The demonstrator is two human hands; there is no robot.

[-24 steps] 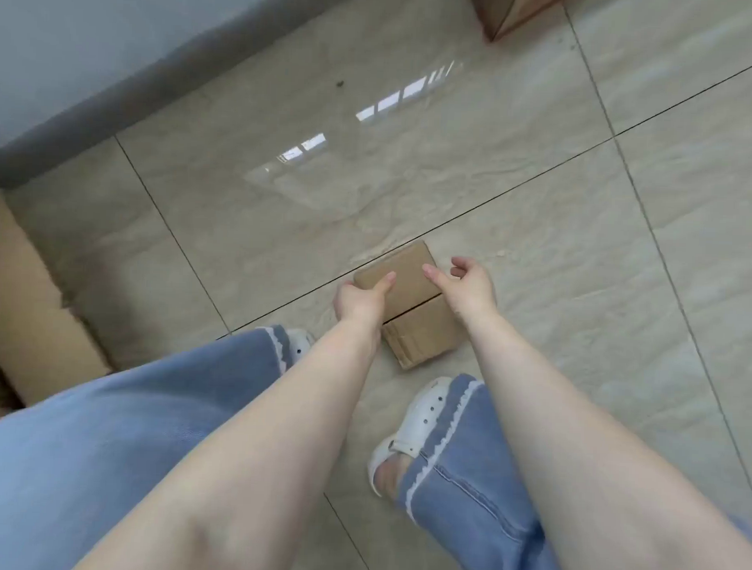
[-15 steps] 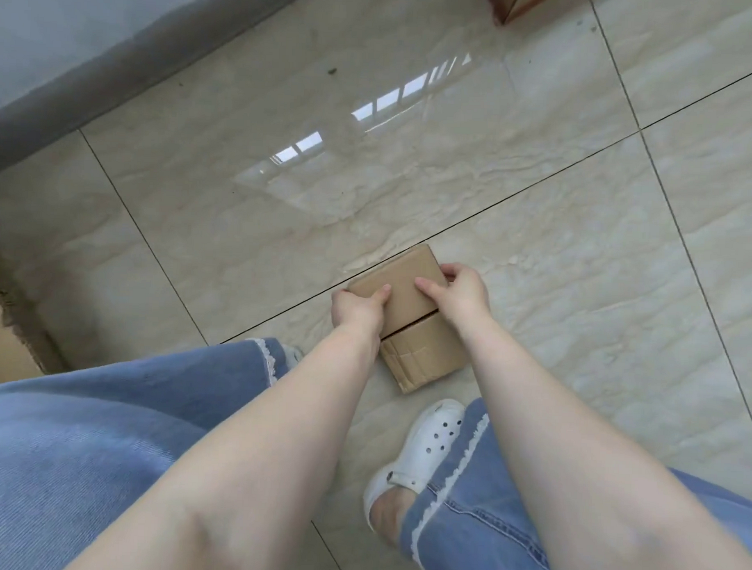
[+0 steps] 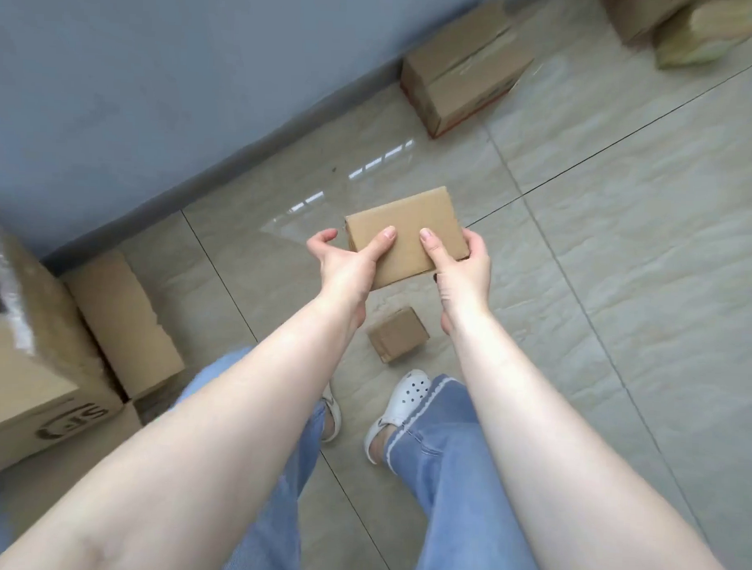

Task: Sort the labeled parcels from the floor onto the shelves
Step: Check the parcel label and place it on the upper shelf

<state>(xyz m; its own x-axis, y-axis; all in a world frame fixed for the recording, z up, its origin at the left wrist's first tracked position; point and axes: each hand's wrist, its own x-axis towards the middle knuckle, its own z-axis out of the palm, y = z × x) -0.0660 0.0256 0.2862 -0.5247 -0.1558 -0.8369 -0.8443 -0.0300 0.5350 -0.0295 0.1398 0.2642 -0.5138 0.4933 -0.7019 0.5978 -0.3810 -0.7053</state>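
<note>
1. A big cardboard box [image 3: 30,371] with black letters on its side sits on the floor [image 3: 621,293] at the far left.
2. Just beside it, a flat piece of cardboard [image 3: 126,318] leans by the grey wall [image 3: 138,84].
3. The left hand [image 3: 345,262] holds the left end of a small brown parcel [image 3: 406,234]. Its thumb lies on top and its fingers curl under.
4. The parcel is up in the air, above the floor, between both hands.
5. A smaller parcel [image 3: 398,334] lies on the floor below, near two white shoes [image 3: 404,396].
6. The right hand [image 3: 464,266] holds the parcel's right end the same way.
7. Another cardboard box [image 3: 462,70] sits by the wall, further right.
</note>
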